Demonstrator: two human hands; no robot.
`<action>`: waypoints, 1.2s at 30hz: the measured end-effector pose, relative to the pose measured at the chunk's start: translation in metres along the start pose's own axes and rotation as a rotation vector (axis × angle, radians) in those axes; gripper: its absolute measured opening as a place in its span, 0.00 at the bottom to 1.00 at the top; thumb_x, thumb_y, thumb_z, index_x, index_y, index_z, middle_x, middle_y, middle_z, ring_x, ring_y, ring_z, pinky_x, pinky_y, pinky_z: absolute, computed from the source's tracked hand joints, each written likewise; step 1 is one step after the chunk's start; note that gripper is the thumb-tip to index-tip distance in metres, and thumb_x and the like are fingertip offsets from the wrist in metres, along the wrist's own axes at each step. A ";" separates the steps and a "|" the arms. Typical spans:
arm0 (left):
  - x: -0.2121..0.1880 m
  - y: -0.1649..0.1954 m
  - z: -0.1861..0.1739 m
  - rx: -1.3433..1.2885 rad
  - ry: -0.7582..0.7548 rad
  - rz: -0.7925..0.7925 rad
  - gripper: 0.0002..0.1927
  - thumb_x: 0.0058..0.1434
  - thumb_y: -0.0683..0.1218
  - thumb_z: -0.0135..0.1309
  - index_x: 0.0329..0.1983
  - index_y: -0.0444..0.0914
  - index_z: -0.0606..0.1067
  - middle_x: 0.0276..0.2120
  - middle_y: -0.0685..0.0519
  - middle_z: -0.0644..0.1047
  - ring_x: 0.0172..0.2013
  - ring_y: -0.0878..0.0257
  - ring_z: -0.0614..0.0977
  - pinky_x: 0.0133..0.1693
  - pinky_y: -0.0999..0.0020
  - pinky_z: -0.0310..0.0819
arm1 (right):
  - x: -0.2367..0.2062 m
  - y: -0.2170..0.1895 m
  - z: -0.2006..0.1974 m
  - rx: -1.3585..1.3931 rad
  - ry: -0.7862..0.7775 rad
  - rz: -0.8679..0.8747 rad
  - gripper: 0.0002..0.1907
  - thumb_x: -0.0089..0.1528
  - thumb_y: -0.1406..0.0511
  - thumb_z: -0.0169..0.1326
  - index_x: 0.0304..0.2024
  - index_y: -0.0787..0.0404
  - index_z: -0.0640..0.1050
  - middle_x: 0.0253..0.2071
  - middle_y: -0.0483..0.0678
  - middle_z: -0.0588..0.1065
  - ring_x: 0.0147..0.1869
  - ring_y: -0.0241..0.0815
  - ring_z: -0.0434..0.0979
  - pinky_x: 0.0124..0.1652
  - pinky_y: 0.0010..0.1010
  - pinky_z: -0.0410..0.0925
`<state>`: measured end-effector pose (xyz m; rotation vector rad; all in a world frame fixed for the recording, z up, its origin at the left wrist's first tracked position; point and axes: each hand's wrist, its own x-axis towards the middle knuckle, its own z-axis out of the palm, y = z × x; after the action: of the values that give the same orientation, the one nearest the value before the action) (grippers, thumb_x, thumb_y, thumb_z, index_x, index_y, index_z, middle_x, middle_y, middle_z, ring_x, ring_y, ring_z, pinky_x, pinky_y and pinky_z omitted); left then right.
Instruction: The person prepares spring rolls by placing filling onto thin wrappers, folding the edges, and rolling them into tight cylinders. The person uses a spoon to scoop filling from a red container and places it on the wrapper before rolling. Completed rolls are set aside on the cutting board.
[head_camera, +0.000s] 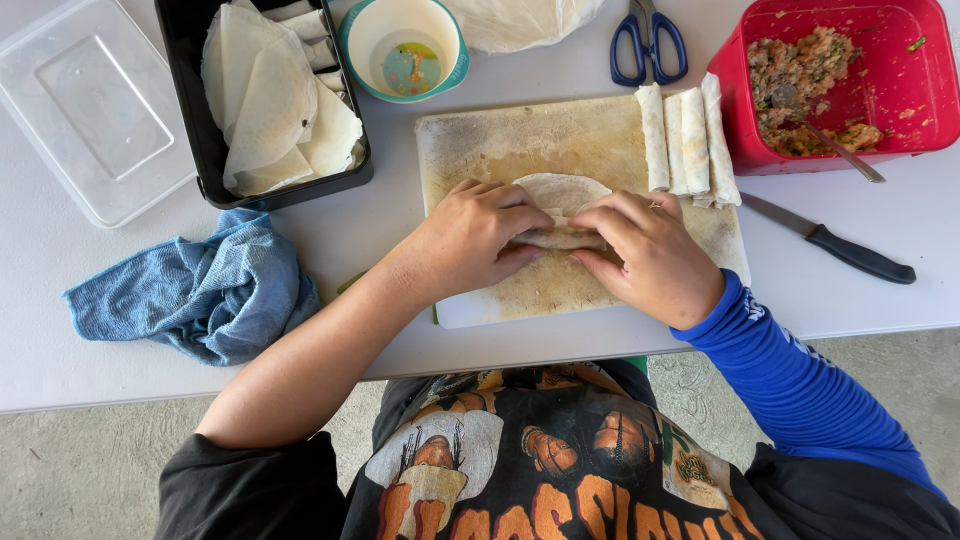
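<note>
At the far left of the worktop (60, 330) lies a clear lid (95, 105), and below it a crumpled blue cloth (200, 295). Next comes a black tray (190, 120) stacked with pale wrappers (270, 110), and just right of it a teal-rimmed bowl (403, 47) with a little liquid in it.

Your left hand (475, 240) rests on the cutting board (500, 140), fingers curled down over the near edge of a wrapper (560, 188) that lies at the board's middle. Your right hand (645, 255) meets it from the other side, fingers likewise bent and pressing on the rolled fold (560, 240) between them; both hands grip that roll, fingertips almost touching.

At the board's far right corner sit three finished rolls (688, 140), side by side. Behind them lie blue-handled scissors (648, 45). A red tub (900, 90) holds filling (800, 75) and a spoon (845, 152). A black-handled knife (835, 240) lies on the worktop just right of the board.
</note>
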<state>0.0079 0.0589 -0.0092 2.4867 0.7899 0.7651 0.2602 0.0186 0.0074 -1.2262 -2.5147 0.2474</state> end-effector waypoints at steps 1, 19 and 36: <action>0.001 0.000 0.000 0.003 -0.008 -0.002 0.15 0.53 0.47 0.67 0.44 0.41 0.81 0.39 0.54 0.79 0.42 0.54 0.81 0.47 0.57 0.73 | -0.001 0.001 0.000 -0.009 -0.007 -0.001 0.14 0.59 0.60 0.63 0.46 0.56 0.79 0.47 0.40 0.75 0.51 0.39 0.75 0.53 0.39 0.57; -0.003 0.012 0.002 0.020 0.004 0.055 0.10 0.57 0.47 0.64 0.40 0.41 0.80 0.36 0.52 0.81 0.40 0.56 0.83 0.49 0.57 0.73 | -0.004 0.003 -0.007 -0.004 -0.109 -0.019 0.08 0.61 0.62 0.60 0.43 0.54 0.80 0.42 0.39 0.76 0.50 0.39 0.75 0.53 0.38 0.56; 0.007 -0.001 -0.013 -0.176 -0.009 -0.096 0.12 0.65 0.43 0.58 0.48 0.38 0.70 0.30 0.53 0.82 0.33 0.55 0.86 0.35 0.61 0.78 | 0.018 0.021 -0.015 0.409 -0.116 0.204 0.13 0.59 0.65 0.64 0.40 0.63 0.75 0.35 0.48 0.81 0.40 0.39 0.84 0.39 0.29 0.73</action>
<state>0.0044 0.0669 0.0022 2.2780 0.7961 0.7551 0.2706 0.0464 0.0190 -1.3198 -2.2692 0.8577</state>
